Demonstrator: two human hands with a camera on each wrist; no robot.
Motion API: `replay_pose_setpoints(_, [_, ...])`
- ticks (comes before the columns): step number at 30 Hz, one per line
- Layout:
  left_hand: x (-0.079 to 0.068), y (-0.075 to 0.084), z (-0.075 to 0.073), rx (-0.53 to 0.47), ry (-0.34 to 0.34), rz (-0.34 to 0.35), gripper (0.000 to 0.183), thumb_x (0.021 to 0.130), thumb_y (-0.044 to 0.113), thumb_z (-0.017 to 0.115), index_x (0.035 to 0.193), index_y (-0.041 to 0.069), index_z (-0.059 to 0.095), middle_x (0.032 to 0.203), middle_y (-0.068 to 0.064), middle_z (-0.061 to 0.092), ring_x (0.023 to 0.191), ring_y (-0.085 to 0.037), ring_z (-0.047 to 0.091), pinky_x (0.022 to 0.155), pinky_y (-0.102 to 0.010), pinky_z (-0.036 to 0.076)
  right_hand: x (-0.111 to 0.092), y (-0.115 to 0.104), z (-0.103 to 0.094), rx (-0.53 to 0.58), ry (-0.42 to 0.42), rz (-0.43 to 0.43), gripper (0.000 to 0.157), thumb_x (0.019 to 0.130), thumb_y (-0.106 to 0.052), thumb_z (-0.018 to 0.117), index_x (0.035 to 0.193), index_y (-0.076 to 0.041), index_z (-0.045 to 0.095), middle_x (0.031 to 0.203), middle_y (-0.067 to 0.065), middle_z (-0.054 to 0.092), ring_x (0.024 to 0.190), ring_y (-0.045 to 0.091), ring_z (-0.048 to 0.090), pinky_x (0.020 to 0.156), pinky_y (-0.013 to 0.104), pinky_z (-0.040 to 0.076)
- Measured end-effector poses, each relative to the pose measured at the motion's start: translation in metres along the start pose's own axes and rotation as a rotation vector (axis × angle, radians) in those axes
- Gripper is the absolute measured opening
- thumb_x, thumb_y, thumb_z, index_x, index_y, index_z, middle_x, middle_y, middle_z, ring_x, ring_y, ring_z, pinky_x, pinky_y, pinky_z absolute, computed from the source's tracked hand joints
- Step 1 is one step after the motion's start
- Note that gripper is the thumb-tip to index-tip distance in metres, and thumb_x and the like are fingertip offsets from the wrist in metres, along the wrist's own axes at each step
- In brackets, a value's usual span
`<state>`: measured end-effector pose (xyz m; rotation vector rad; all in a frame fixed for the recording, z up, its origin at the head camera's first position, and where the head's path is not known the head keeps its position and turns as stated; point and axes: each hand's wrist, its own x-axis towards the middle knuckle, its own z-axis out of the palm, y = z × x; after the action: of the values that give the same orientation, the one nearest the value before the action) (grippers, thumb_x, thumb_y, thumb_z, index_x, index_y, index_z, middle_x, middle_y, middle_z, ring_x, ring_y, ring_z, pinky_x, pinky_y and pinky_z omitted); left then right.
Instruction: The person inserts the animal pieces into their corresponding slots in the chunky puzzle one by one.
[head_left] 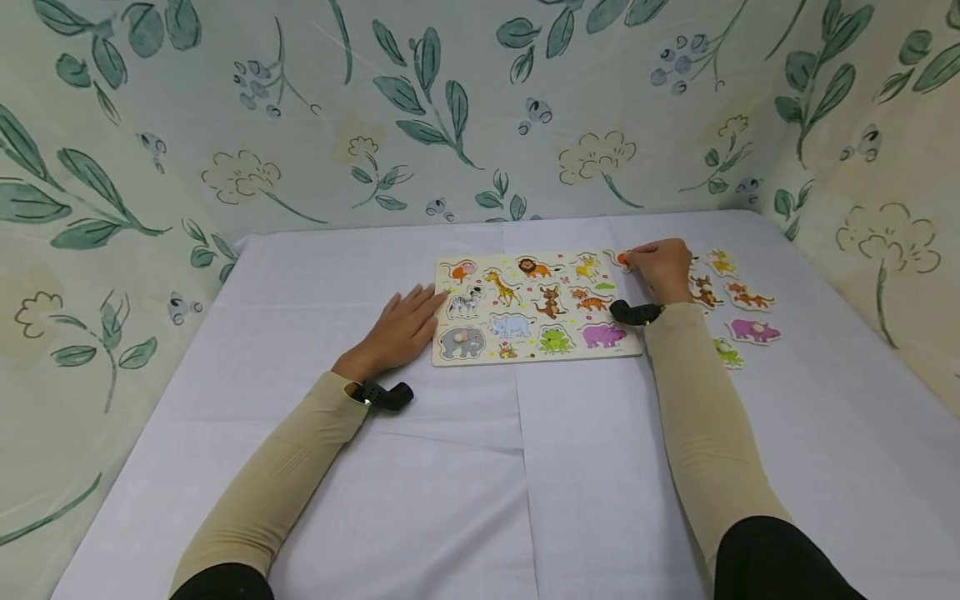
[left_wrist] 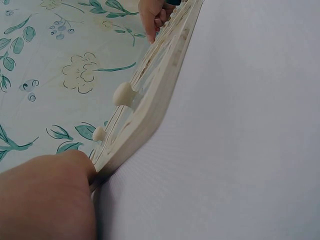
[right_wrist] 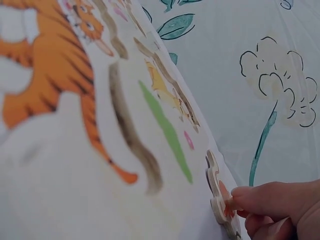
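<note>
A wooden animal puzzle board (head_left: 540, 353) lies on the white cloth. My left hand (head_left: 405, 325) rests at its left edge with fingers straight, and it fills the lower left of the left wrist view. At the board's top right corner my right hand (head_left: 663, 267) pinches a wooden puzzle piece with an orange animal picture (right_wrist: 217, 192) by its knob. The thumb and fingers cover part of the picture. An elephant piece (head_left: 450, 343) and a zebra piece (head_left: 461, 305) sit in the board, their knobs standing up.
Right of the board lie several loose pieces, among them a purple hippo (head_left: 753, 332), a tiger (head_left: 748, 298), a brown kangaroo (head_left: 705, 292), a yellow animal (head_left: 722, 263) and a green frog (head_left: 727, 353). Behind the table hangs a leaf-patterned cloth (head_left: 480, 100).
</note>
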<state>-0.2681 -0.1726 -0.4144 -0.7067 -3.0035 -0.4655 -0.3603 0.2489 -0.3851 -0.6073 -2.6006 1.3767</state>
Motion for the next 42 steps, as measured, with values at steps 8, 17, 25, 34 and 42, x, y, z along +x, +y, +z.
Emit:
replay_pose_setpoints(8, [0.0006,0.0003,0.0001,0.0,0.005,0.008,0.053,0.105,0.033,0.031,0.154,0.017,0.025,0.16,-0.005,0.018,0.148,-0.025,0.008,0.117,-0.05,0.002,0.0027,-0.0012,0.0002,-0.018,0.004,-0.016,0.034,0.094,-0.024,0.064,0.119,-0.002,0.068,0.119,0.017,0.063,0.106,0.028,0.055,0.095,0.039,0.048])
replay_pose_setpoints(17, [0.0024,-0.001,0.0002,0.002,0.008,0.008,0.053,0.105,0.033,0.031,0.155,0.018,0.024,0.161,-0.005,0.018,0.148,-0.025,0.007,0.117,-0.05,0.001,0.0037,-0.0011,0.0017,-0.034,0.03,-0.046,0.033,0.095,-0.024,0.062,0.118,-0.002,0.068,0.118,0.017,0.065,0.105,0.027,0.057,0.092,0.036,0.049])
replay_pose_setpoints(25, [0.0023,-0.001,0.001,0.008,0.012,0.012,0.053,0.105,0.034,0.031,0.155,0.018,0.025,0.16,-0.004,0.018,0.148,-0.025,0.008,0.117,-0.05,0.001,0.0037,-0.0004,0.0014,-0.033,0.023,-0.047,0.033,0.096,-0.025,0.061,0.118,-0.003,0.068,0.118,0.017,0.064,0.104,0.027,0.055,0.092,0.036,0.049])
replay_pose_setpoints(34, [0.0023,-0.0016,0.0004,0.002,0.008,0.011,0.053,0.105,0.034,0.03,0.155,0.018,0.024,0.161,-0.005,0.017,0.148,-0.025,0.007,0.117,-0.05,0.001,0.004,-0.0021,0.0009,-0.017,0.026,-0.015,0.034,0.096,-0.028,0.061,0.12,-0.006,0.068,0.121,0.015,0.063,0.103,0.024,0.054,0.088,0.033,0.048])
replay_pose_setpoints(42, [0.0019,-0.0029,0.0012,-0.02,0.007,0.018,0.052,0.105,0.033,0.029,0.155,0.018,0.025,0.16,-0.005,0.018,0.148,-0.025,0.008,0.117,-0.05,0.002,-0.0012,-0.0043,-0.0002,-0.001,0.035,-0.022,0.034,0.095,-0.026,0.062,0.12,-0.005,0.068,0.121,0.015,0.063,0.1,0.022,0.054,0.087,0.032,0.048])
